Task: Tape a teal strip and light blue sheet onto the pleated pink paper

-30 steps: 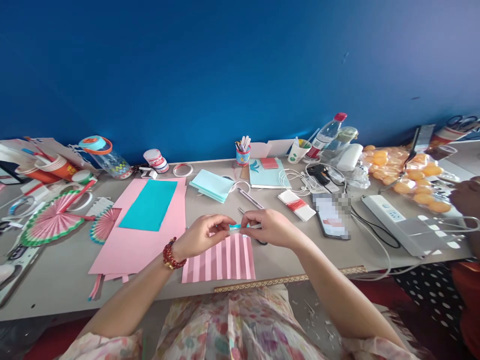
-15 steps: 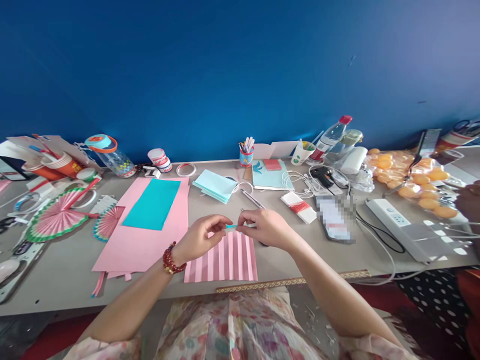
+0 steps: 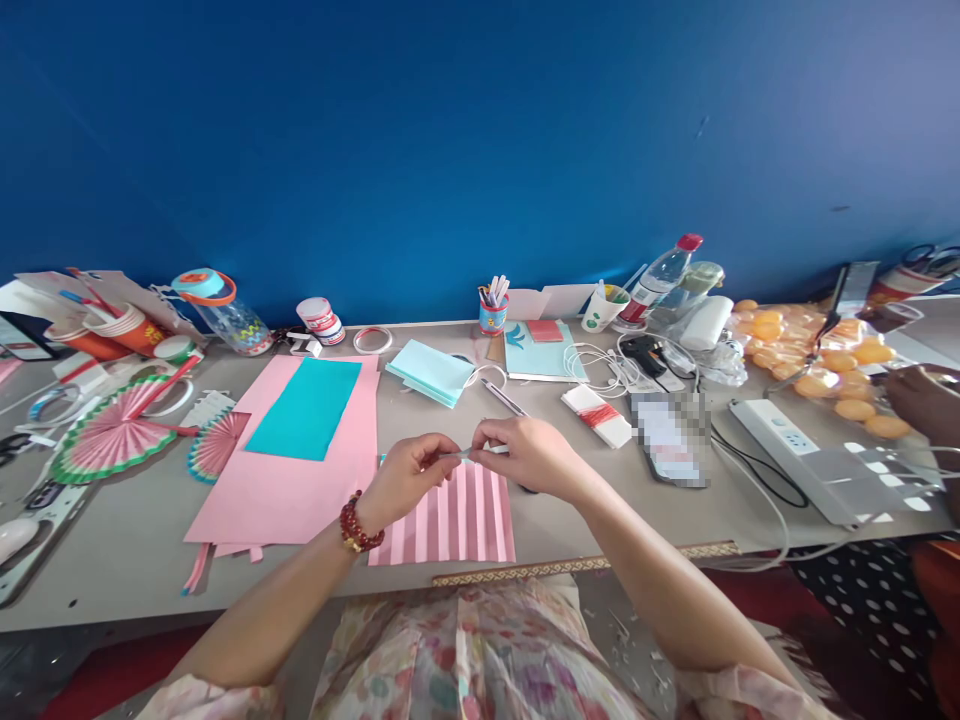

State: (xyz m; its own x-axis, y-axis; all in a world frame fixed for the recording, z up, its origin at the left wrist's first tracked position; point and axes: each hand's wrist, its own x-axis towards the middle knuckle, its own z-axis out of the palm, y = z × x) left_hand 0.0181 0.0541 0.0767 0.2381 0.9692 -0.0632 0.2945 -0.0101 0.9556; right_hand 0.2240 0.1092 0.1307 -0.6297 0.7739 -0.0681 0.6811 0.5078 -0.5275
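Above the far edge of a pleated pink paper (image 3: 450, 520), both my hands work close together. A narrow pale strip (image 3: 465, 454) runs between their fingertips, mostly covered by the fingers; its material is hard to make out. My left hand (image 3: 409, 482), with a dark red bead bracelet at the wrist, pinches one end. The thumb and forefinger of my right hand (image 3: 534, 455) are closed on the other end. A bit of blue edging shows on the pleated paper beside my left hand.
Left lie large pink sheets (image 3: 300, 510), a teal sheet (image 3: 304, 408) and a pleated fan (image 3: 116, 425). Light blue papers (image 3: 431, 372) and a pen (image 3: 504, 397) lie beyond. Right are a phone (image 3: 671, 440), a power strip (image 3: 780, 425) and another person's hand (image 3: 926, 400).
My left hand has shifted slightly right and turned, and the strip between my fingertips now looks paler and thinner. At far right the other person's hand has come further into view.
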